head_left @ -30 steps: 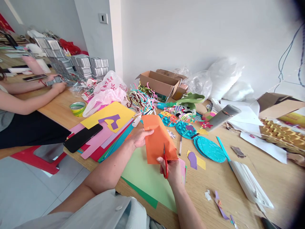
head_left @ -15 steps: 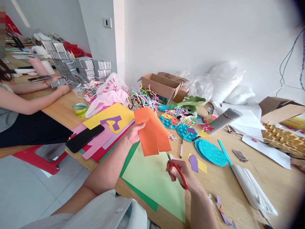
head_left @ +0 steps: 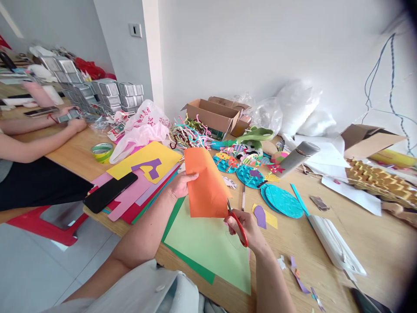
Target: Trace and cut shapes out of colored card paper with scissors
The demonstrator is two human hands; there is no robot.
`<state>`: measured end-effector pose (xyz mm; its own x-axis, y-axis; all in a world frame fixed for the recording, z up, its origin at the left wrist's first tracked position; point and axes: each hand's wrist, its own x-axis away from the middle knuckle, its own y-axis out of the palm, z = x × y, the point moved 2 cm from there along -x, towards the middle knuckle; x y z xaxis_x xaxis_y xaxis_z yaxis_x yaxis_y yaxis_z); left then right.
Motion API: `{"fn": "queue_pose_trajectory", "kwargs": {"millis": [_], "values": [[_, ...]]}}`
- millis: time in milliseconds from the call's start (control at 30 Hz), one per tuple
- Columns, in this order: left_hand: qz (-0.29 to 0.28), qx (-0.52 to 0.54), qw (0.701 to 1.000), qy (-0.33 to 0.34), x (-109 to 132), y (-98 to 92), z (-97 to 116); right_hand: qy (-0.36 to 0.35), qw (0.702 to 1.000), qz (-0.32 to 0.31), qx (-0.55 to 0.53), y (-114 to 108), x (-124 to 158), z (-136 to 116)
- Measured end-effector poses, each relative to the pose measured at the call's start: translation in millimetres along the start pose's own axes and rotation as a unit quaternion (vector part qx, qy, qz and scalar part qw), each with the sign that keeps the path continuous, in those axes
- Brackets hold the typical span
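Note:
My left hand [head_left: 183,183] pinches the left edge of an orange sheet of paper [head_left: 205,187], thumb on top, holding it above the table. Red-handled scissors [head_left: 239,227] are gripped in my right hand [head_left: 244,226], their blades at the lower right edge of the orange paper. How far the blades are apart is hard to make out. Below the hands lies a light green sheet [head_left: 208,248] over a darker green sheet [head_left: 192,266]. A purple cut-out [head_left: 259,216] on a yellow paper piece [head_left: 271,219] lies right of my right hand, near a pen [head_left: 243,198].
A black phone [head_left: 110,192] rests on stacked coloured paper at left. Turquoise discs [head_left: 283,201], a grey bottle [head_left: 299,157] and a white glue gun [head_left: 337,243] lie to the right. Cardboard boxes [head_left: 211,115] stand at the back. Another person's hand [head_left: 76,125] holds a grey tin at far left.
The scissors and my right hand have moved up to the orange paper's right edge. A slit and flap seen earlier at its lower right no longer show. The view has shifted slightly.

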<state>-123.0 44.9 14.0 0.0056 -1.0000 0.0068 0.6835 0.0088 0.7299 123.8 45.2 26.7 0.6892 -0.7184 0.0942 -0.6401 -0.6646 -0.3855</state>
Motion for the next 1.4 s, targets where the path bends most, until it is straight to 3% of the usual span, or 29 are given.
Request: {"fn": "queue_pose_trajectory", "kwargs": {"millis": [633, 1000, 1233, 1400], "values": [[0.004, 0.008, 1.0, -0.028, 1.5, 5.3, -0.8, 0.097, 0.995, 0.03, -0.02, 4.2, -1.9, 1.3], [0.001, -0.02, 0.998, -0.056, 3.4, 6.0, -1.7, 0.063, 0.998, 0.002, -0.003, 2.2, -1.8, -1.5], [-0.002, -0.026, 0.998, -0.062, 3.1, 3.2, -2.7, 0.091, 0.996, -0.01, -0.007, 2.4, 0.6, 4.5], [-0.01, -0.025, 0.996, -0.085, 2.3, -1.4, -4.5, 0.062, 0.996, -0.061, -0.007, 0.0, 3.1, 1.9]]}}
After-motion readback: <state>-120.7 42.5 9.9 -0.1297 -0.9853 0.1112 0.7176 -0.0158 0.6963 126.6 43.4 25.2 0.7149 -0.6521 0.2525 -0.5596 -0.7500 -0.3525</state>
